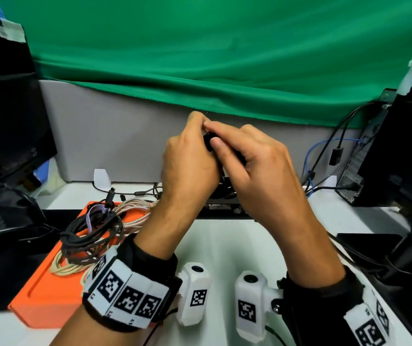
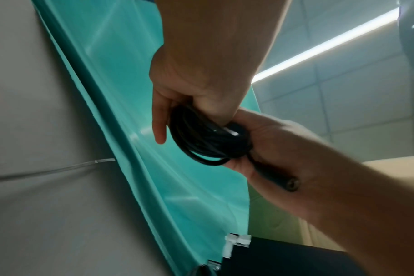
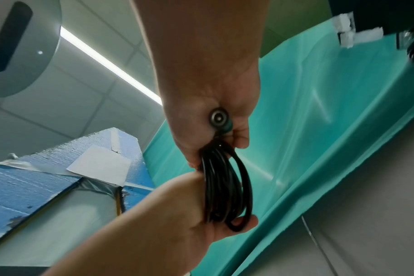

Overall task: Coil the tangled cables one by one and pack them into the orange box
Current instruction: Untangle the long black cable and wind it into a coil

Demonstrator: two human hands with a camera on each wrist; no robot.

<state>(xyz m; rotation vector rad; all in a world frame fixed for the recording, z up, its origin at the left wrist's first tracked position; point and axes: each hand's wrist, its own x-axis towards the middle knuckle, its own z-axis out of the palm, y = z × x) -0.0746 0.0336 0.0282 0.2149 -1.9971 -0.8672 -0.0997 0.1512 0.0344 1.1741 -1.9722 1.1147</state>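
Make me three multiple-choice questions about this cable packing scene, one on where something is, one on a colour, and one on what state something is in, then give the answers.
1. Where is the orange box?
A. On the table on the person's left side
B. On the table on the person's right side
C. Held up between the hands

2. What colour is the cable in the hands?
A. White
B. Black
C. Blue

3. What state is that cable in?
A. Stretched out straight
B. Wound into loops
C. Lying in the box

Answers:
1. A, since the head view shows the box beside the left forearm, with other cables piled on it.
2. B, since both wrist views show dark black loops.
3. B, since the left hand and right hand both grip a bundle of several loops, raised above the table.
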